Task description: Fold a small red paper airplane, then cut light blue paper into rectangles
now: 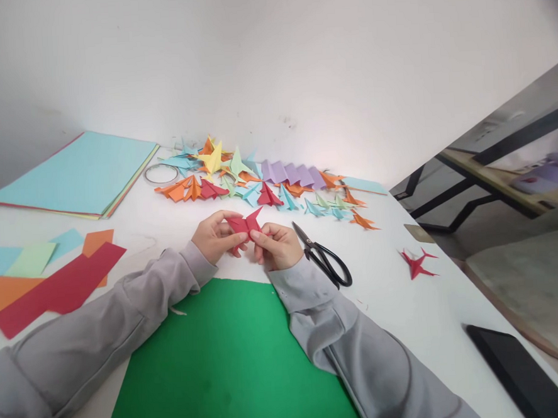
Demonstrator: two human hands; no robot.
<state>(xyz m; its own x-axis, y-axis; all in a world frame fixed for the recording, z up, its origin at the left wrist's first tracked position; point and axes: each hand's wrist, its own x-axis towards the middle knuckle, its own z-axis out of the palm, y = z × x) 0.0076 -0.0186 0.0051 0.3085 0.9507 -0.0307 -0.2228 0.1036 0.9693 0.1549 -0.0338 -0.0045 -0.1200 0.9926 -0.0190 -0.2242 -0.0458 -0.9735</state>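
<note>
Sleeves, grey, enter from the bottom corners and meet over the far edge of a green sheet (232, 363) lying flat on the white table (408, 308). We note the left hand (214, 237) and right hand (276, 247) almost touching, with a red folded piece (244, 224) between them, held just above the table. Left fingers are curled and pinch its left end; the right thumb and forefinger are pressed together on its lower right part. Its long axis runs left to right, and one pointed tip rises up and away on the right, clear of both hands. Neither hand is nearer: both have contact. Black scissors (324, 260) lie just right of the right hand, blades aimed at it, handles toward us. Further right sit a small red folded figure (417, 263) and, at the near edge, a dark flat slab (520, 371). Coloured offcuts (59, 288) lie to the left. Beyond the hands lies a heap of folded figures (258, 179), a ring of tape (161, 173) and a paper stack (73, 174) topped in blue. We find no readable writing or brand anywhere.
</note>
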